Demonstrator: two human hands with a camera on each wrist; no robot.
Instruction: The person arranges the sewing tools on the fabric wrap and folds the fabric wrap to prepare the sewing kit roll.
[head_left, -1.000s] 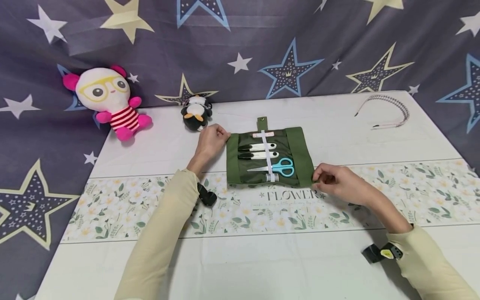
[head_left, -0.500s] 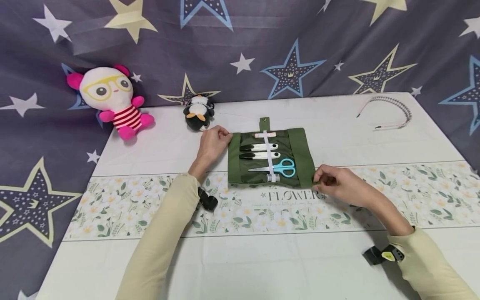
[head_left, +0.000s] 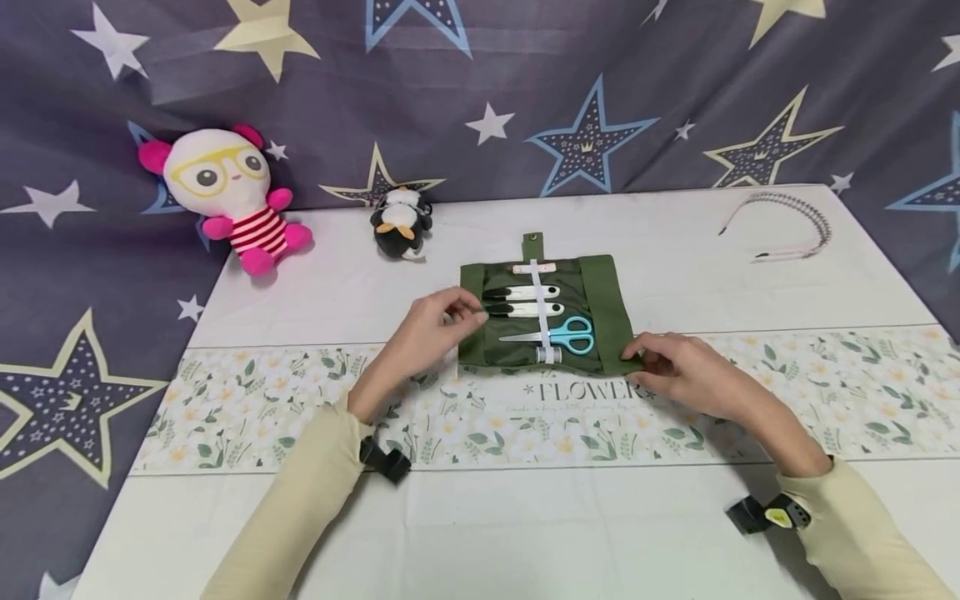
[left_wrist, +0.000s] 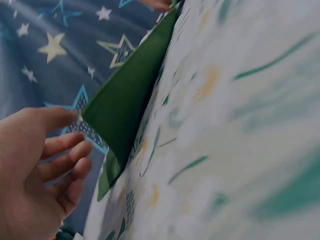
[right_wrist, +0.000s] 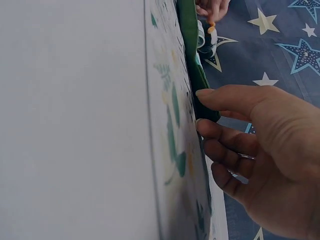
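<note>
A green fabric tool roll [head_left: 609, 308] lies spread out on the table, its snap tab pointing to the back. Under its white elastic band sit blue-handled scissors [head_left: 573, 335], two white tools with black ends [head_left: 536, 309], a small grey spool [head_left: 548, 356] and a pale slim piece at the top. My left hand [head_left: 438, 329] hovers at the roll's left edge, fingers loosely bent; the left wrist view shows them apart from the green fabric [left_wrist: 132, 85]. Thumb and finger of my right hand [head_left: 686, 371] pinch the roll's near right corner, seen closer in the right wrist view.
Behind, to the left, a pink and white plush toy [head_left: 251, 200] leans against the star-patterned curtain. A penguin plush [head_left: 401, 225] stands behind the roll. At the back right lies a thin headband [head_left: 817, 221]. A flower-printed strip [head_left: 300, 417] crosses the white table.
My left hand has let go of the roll's far left corner and come toward me along its left edge. My right hand stays at the near right corner.
</note>
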